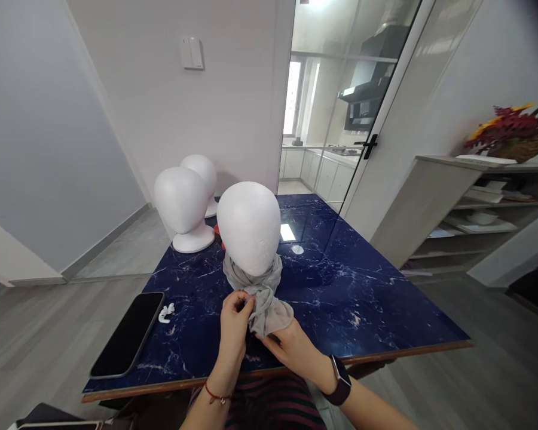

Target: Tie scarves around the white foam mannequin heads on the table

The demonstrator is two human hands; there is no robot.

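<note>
A white foam mannequin head (250, 228) stands on the dark blue marble table (341, 280) just in front of me. A grey scarf (262, 285) is wrapped around its neck, with loose ends hanging toward me. My left hand (234, 319) pinches the scarf at the knot in front of the neck. My right hand (291, 346), with a dark watch on the wrist, holds the scarf's hanging end from underneath.
Two more white foam heads (182, 203) (202, 172) stand at the table's far left. A black phone (128, 341) and a small white object (165, 312) lie near the left front edge. A glass door (363, 119) and a shelf unit (466, 203) with flowers are to the right.
</note>
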